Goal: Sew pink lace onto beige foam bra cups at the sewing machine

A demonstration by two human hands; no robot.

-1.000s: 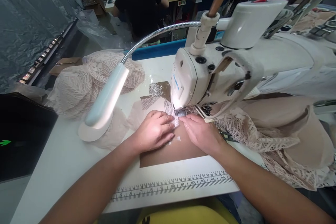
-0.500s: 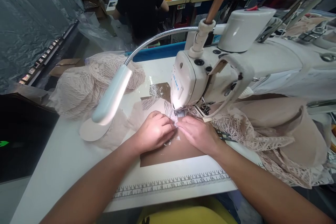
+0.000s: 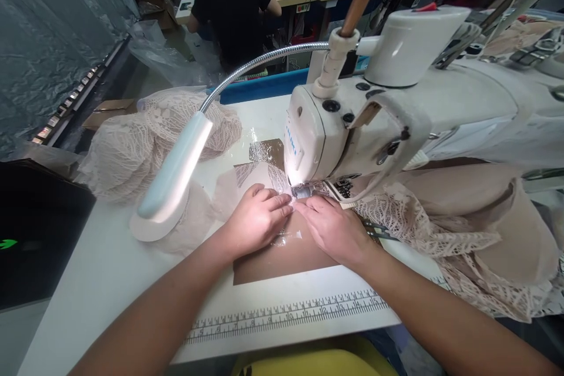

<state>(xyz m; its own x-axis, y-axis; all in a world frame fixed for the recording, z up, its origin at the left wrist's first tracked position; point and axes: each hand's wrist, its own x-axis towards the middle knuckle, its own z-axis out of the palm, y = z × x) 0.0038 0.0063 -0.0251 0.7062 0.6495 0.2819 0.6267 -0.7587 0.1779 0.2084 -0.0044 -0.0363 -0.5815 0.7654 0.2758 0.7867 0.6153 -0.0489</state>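
Note:
My left hand [image 3: 257,220] and my right hand [image 3: 331,226] lie side by side on the table, fingers curled and pinched on a small piece of pale lace [image 3: 282,183] just in front of the presser foot [image 3: 304,190]. Above them stands the white sewing machine [image 3: 352,123], its light shining on my fingertips. A brown plate [image 3: 282,258] on the table lies under both hands. More beige lace fabric [image 3: 440,235] trails off to the right under the machine arm.
A gooseneck lamp [image 3: 174,173] hangs over the table at left. Behind it sits a heap of beige lace [image 3: 145,141]. A printed ruler [image 3: 286,314] runs along the table's front edge. A person in a black shirt [image 3: 233,6] sits at a far table.
Both hands have crept a little forward toward the presser foot and closed together over the lace piece. The view shifted slightly.

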